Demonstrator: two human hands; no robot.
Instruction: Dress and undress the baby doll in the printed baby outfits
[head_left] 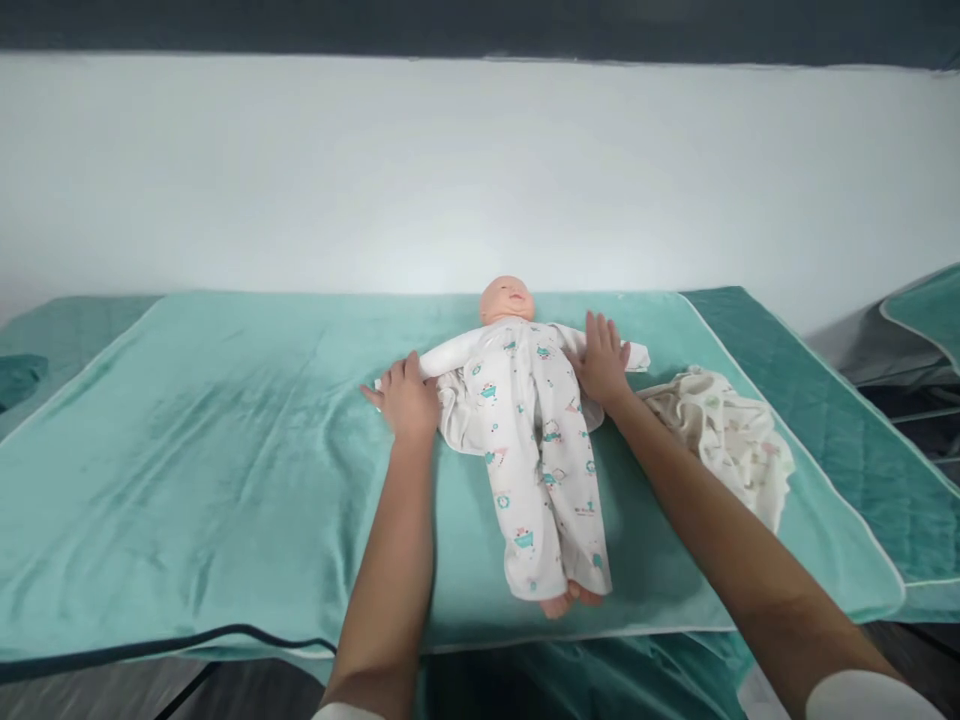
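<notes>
A baby doll (507,299) lies on its back on a teal blanket (225,450), head at the wall side and bare feet toward me. White clothes with small teal and pink prints cover it: a long-sleeved top and trousers (514,480). Both sleeves stretch out sideways. My left hand (411,398) rests on the end of the sleeve at the left, fingers spread. Across the sleeve at the right lies my right hand (601,362), its fingers extended and flat. Neither hand is closed around the cloth.
A crumpled cream printed cloth (724,435) lies to the right, by my right forearm. Behind the blanket rises a white wall (480,170). A quilted teal cover (840,430) shows at the right. A black cord (225,632) runs along the front left edge.
</notes>
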